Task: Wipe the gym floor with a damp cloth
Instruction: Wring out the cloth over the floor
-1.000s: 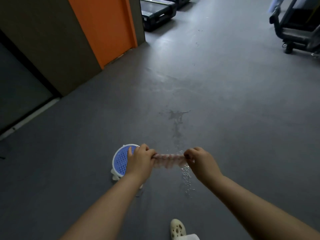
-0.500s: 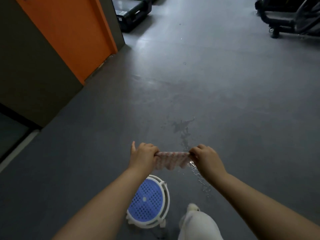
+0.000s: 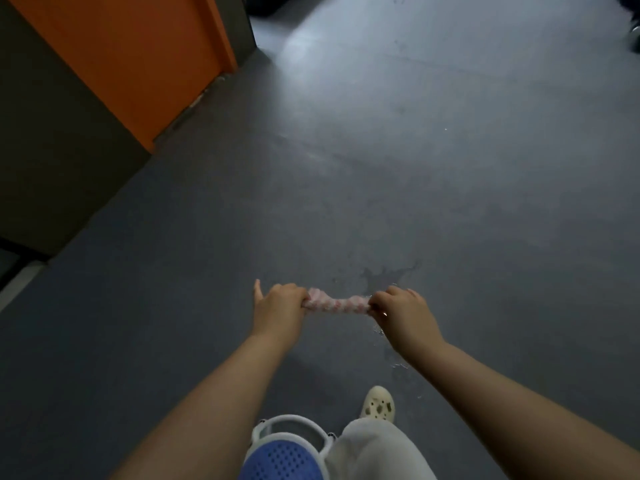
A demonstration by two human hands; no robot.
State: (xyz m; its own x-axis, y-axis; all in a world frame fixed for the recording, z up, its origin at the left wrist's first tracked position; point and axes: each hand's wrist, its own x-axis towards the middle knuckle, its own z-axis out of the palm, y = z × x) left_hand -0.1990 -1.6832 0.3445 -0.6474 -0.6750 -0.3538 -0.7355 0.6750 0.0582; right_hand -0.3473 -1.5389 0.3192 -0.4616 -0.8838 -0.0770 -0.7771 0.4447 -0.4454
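Observation:
A pink-and-white cloth [image 3: 337, 305] is twisted into a tight roll and held level above the grey gym floor [image 3: 450, 168]. My left hand [image 3: 277, 308] grips its left end, and my right hand [image 3: 403, 311] grips its right end. Water drips below my right hand, and a dark wet patch [image 3: 384, 275] spreads on the floor just beyond the cloth.
A white bucket with a blue perforated lid [image 3: 287, 452] stands by my leg at the bottom edge, beside my pale clog [image 3: 377, 405]. An orange door [image 3: 138, 57] and a dark wall [image 3: 52, 150] run along the left. Dark gym equipment shows at the top right corner.
The cloth is twisted tighter and thinner between my hands. My view has moved forward, so the bucket has slid from beside my left hand to the bottom edge.

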